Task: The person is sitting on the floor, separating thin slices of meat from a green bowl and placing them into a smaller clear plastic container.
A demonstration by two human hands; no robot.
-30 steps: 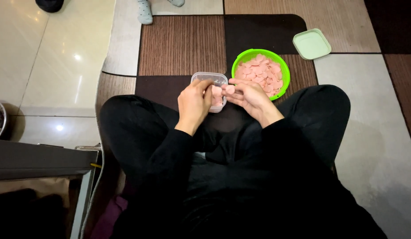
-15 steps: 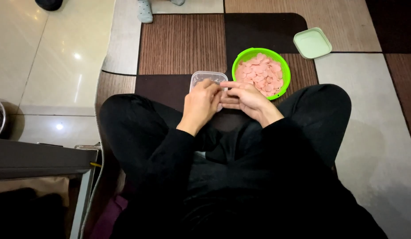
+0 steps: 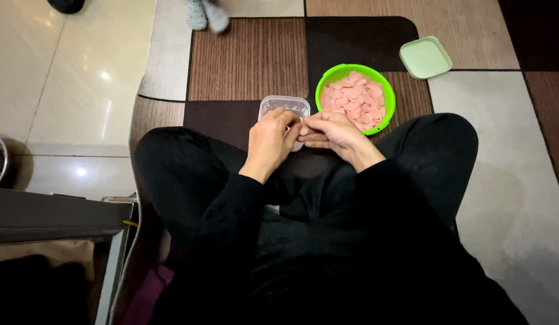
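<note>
I sit cross-legged in black clothes on a patchwork rug. My left hand (image 3: 272,139) and my right hand (image 3: 330,133) meet fingertip to fingertip over the near edge of a small clear plastic container (image 3: 283,107). Between the fingertips shows a small pale pink piece; which hand grips it I cannot tell. Just right of the container stands a green bowl (image 3: 325,89) filled with several round pink slices (image 3: 354,100).
A pale green square lid (image 3: 425,58) lies on the rug at the far right. Another person's socked feet (image 3: 207,14) stand at the rug's far edge. A dark low furniture edge (image 3: 57,216) and tiled floor (image 3: 69,90) are to my left.
Both hands have shifted slightly toward me and down over the container's near edge; the fingertips stay pinched together. The bowl and lid have not moved.
</note>
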